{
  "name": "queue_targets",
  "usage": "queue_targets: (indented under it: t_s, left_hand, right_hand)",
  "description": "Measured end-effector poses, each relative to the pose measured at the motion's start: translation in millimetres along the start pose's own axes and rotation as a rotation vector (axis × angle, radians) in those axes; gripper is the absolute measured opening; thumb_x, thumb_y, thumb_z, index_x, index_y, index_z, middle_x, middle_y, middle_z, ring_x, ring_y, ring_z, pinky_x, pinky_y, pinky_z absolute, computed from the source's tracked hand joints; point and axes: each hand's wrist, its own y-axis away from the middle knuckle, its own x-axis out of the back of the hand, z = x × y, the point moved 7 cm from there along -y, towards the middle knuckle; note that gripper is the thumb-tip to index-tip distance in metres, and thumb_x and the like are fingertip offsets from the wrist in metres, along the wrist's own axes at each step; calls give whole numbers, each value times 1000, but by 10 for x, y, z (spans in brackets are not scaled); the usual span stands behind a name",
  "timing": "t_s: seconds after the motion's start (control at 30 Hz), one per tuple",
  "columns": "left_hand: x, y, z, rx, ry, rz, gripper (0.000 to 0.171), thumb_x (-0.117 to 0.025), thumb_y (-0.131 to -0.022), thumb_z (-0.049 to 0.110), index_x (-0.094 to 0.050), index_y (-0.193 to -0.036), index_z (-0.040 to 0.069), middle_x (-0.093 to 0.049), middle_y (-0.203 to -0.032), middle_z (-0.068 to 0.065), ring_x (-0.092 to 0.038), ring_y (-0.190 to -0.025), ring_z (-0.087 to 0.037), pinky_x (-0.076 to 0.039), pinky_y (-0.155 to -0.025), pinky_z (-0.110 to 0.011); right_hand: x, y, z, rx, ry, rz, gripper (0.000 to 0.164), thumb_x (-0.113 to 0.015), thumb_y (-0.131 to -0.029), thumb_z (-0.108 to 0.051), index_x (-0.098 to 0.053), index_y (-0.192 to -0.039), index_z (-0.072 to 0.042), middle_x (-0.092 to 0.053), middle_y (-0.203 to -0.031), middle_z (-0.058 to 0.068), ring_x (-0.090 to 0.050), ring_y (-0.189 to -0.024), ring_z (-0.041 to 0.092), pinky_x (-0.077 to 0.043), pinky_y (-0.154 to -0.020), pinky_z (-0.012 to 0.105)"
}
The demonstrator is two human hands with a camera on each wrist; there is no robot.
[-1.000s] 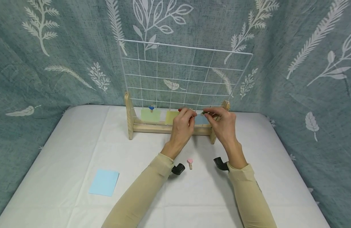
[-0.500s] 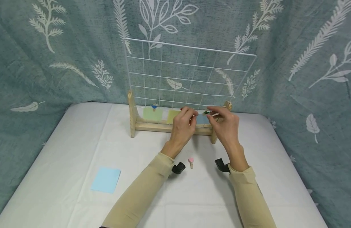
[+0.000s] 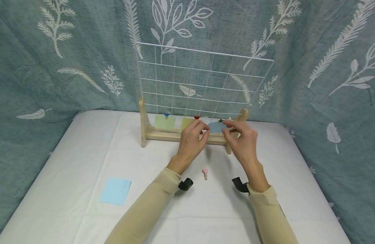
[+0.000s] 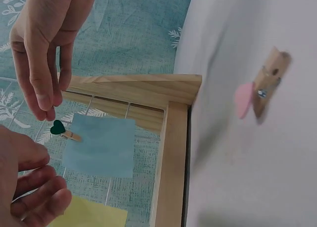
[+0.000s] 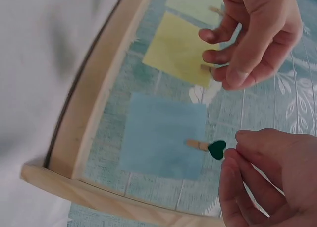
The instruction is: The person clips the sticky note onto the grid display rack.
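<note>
A blue paper note [image 5: 158,133] hangs on the white wire grid [image 3: 205,69], held by a wooden clothespin with a dark green heart [image 5: 217,149]. My right hand [image 3: 242,137] has its fingertips just beside that heart, with nothing between them. My left hand [image 3: 191,137] is raised left of the blue note, fingers loosely bent and holding nothing. Behind it, a yellow note [image 5: 176,51] hangs from a clothespin with a red heart [image 3: 196,117]. Farther left is a light green note [image 3: 165,122] under a clothespin with a blue heart [image 3: 166,114].
The grid stands in a wooden base [image 3: 163,136] on a white-covered table [image 3: 68,176]. A clothespin with a pink heart [image 3: 205,173] lies in front of it. Light blue paper [image 3: 115,191] rests at the left. Patterned cloth [image 3: 99,40] surrounds the table.
My right fingers have come away from the green-heart clothespin, which stays on the blue note. My left hand has drawn back slightly left from the note, uncovering the red heart.
</note>
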Motion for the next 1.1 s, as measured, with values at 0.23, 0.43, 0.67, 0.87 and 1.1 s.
queue_targets:
  t_s: [0.23,0.43,0.67,0.87,1.1]
  left_hand:
    - [58,91,10,-11,-31,-48,4,-79,-93,7,-75,-92,8,-69,-92,-6,-68,-80,-22,-55,-70,-30]
    - [121,155,5,-19,-65,-69,4,-80,-92,9,-76,-93,9,-71,-93,-4,-67,-81,-18,-54,-68,-32]
    - [136,289,-79,-2,-82,-134,4,-76,-95,11,-75,-95,8,-72,-93,-7,-68,-80,-19,-56,-70,-32]
    - [170,371,-103,-4,-86,-146,6,-78,-94,12,-75,-96,7,-74,-95,-8,-68,-81,-19,-56,-70,-33]
    - [245,449,-146,-2,-134,-173,5,-77,-94,9,-76,-98,8,-73,-99,-4,-68,-84,-18,-56,-70,-31]
  right_hand:
    - [-116,191,-81,11,4,-104,25,-84,-89,-3,-80,-114,-6,-78,-106,14,-75,-90,32,-63,-79,48]
    - [-190,329,-84,-9,45,-192,23,-84,-89,-5,-80,-112,-7,-79,-106,12,-75,-90,29,-62,-76,50]
    - [-258,476,-38,-52,53,-276,21,-84,-90,-8,-81,-110,-7,-80,-104,11,-75,-88,31,-61,-77,53]
    - [-307,595,-7,-68,63,-336,20,-84,-90,-11,-81,-110,-8,-80,-101,9,-75,-90,29,-60,-77,50]
    - [-343,695,13,-99,66,-387,21,-84,-90,-12,-82,-109,-8,-80,-99,9,-74,-90,25,-59,-80,48]
